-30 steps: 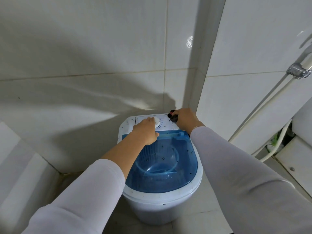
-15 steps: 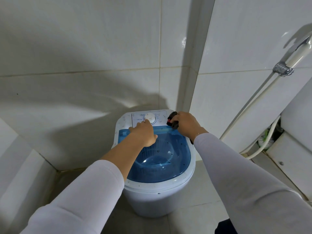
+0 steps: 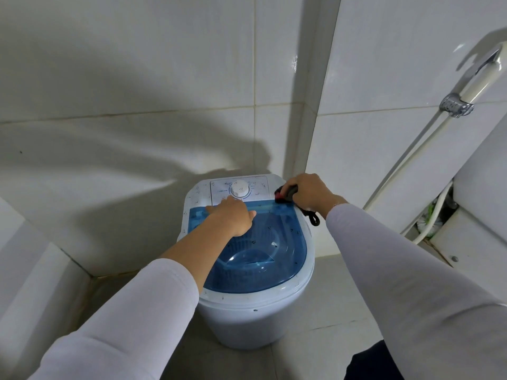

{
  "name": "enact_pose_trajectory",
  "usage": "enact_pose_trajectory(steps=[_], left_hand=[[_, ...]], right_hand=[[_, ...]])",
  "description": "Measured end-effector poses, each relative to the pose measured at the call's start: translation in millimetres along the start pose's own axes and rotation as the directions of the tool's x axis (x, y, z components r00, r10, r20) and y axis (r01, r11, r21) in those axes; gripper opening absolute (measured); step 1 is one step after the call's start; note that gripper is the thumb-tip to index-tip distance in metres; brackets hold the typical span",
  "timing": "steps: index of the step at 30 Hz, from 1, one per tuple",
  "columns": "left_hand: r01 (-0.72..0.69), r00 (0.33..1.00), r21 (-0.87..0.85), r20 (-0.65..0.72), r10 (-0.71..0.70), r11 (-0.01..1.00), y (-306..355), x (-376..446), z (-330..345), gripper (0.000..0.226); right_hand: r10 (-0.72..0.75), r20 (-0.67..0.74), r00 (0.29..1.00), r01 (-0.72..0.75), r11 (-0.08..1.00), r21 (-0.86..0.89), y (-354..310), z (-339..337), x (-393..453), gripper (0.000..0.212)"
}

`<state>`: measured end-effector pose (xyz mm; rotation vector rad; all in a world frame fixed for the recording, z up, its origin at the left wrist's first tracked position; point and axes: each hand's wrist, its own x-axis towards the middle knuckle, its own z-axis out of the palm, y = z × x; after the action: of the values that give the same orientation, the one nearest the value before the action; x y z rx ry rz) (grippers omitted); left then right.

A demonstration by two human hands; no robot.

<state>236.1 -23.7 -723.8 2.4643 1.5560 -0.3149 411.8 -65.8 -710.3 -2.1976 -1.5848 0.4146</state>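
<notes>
A small white washing machine point(image 3: 255, 319) stands on the tiled floor in the corner. Its translucent blue lid point(image 3: 285, 250) is down, and a white dial point(image 3: 240, 190) sits on the control panel at the back. My left hand point(image 3: 233, 218) rests on the rear part of the lid, just in front of the dial, fingers loosely bent. At the machine's rear right corner my right hand point(image 3: 308, 192) grips a small black and red object point(image 3: 284, 195). A black cord point(image 3: 312, 216) hangs below that wrist.
Tiled walls close in behind and to the right of the machine. A spray hose point(image 3: 406, 165) with a chrome fitting point(image 3: 455, 105) hangs on the right wall. White fixtures point(image 3: 480, 215) and pipes fill the far right. A low white ledge point(image 3: 35, 270) lies at left.
My left hand has come back off the dial onto the blue lid. The right hand has stayed at the rear right corner, holding the black object. The view has pulled back.
</notes>
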Motion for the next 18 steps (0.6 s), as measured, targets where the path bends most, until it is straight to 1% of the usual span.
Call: enact_pose_trajectory(steps=[2, 4, 8, 13, 18], left_hand=[[-0.006, 1.0, -0.022, 0.001, 0.006, 1.0, -1.0, 1.0, -1.0, 0.053], [-0.009, 1.0, -0.036, 0.001, 0.009, 0.999, -1.9, 1.4, -1.9, 0.051], [-0.009, 1.0, -0.049, 0.018, 0.01, 0.999, -2.0, 2.6, -3.1, 0.05], [0.007, 1.0, -0.076, 0.019, -0.006, 0.997, 0.8, 3.3, -1.8, 0.053], [0.016, 1.0, -0.122, 0.022, -0.013, 0.992, -0.4, 3.2, -0.8, 0.048]], right_hand=[[0.092, -0.098, 0.991, -0.076, 0.985, 0.155, -0.8, -3.1, 7.1, 0.048], [0.145, -0.126, 0.981, -0.116, 0.969, 0.217, -1.0, -0.2, 12.5, 0.052], [0.156, -0.104, 0.982, -0.134, 0.972, 0.193, -3.9, 10.4, 19.3, 0.058], [0.051, -0.036, 0.998, -0.047, 0.995, 0.093, -3.9, 20.1, 21.2, 0.052], [0.097, -0.061, 0.993, -0.087, 0.983, 0.16, 4.6, 19.3, 12.2, 0.05]])
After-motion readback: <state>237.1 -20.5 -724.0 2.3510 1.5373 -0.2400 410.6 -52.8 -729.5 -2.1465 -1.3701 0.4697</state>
